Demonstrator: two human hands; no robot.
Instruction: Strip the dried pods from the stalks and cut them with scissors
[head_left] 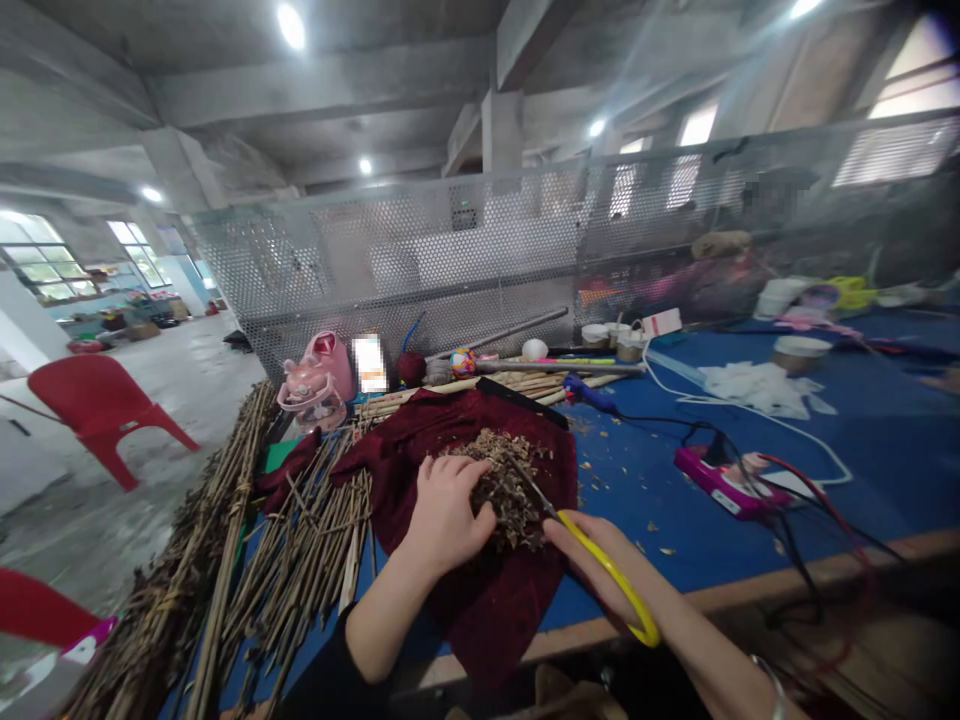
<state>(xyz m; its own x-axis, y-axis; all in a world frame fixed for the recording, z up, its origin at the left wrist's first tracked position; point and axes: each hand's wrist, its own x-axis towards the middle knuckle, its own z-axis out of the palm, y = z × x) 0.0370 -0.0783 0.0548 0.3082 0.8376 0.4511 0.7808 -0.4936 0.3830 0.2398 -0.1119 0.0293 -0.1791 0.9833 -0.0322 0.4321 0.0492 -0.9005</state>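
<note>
A pile of dried plant bits (517, 490) lies on a dark red cloth (487, 620) in front of me. My left hand (448, 508) rests at the pile's left side, palm down, thumb and fingers apart. Opposite it, my right hand (596, 560) grips a pair of scissors (611, 575) with yellow handles. The blades point forward and left into the pile, their tips partly hidden among the bits. Some of my right fingers are hidden behind the handle.
Cut sticks (300, 560) and long bundled stalks (187, 540) lie at the left. A magenta power strip (731, 482) with cables sits right on the blue table (660, 570). A lit phone (370, 363) and pink container (330, 365) stand before a perforated metal screen (405, 250).
</note>
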